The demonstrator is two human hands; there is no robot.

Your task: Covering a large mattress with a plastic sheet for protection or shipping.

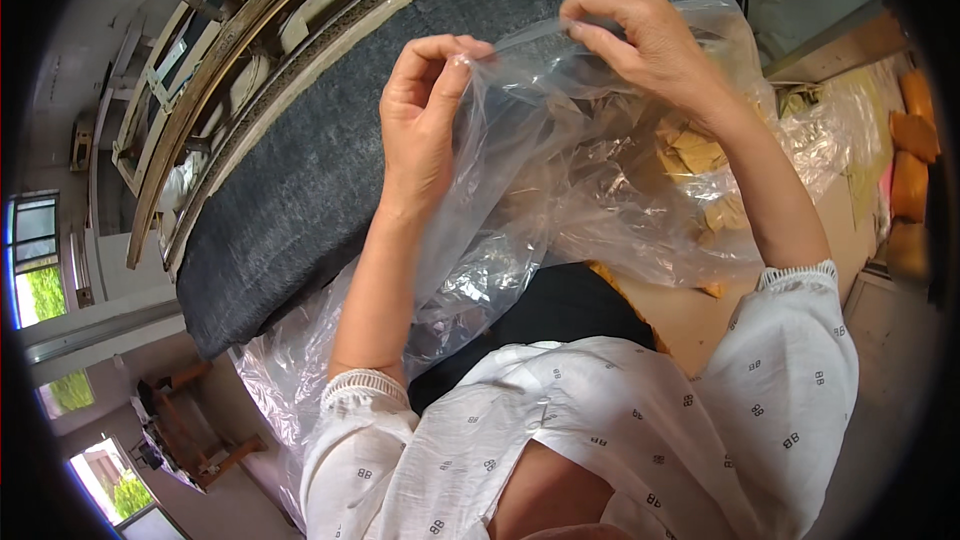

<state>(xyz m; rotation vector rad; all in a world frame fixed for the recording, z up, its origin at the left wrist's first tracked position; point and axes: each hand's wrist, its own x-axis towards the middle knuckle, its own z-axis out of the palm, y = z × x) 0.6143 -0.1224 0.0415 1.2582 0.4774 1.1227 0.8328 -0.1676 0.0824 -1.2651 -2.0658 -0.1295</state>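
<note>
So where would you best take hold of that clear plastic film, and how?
Probably by its upper edge, pinched between thumb and fingertips, coming in from the left and right ends. That edge of the clear plastic film spans thinly between the left hand and right hand, while the rest drapes in loose, wrinkled folds, likely harder to control.

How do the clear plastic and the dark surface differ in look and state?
The clear plastic is see-through and shiny; the dark surface is opaque and dull. The clear plastic hangs wrinkled, pinched by the left hand and right hand; the dark surface looks fairly smooth, held by neither.
</note>
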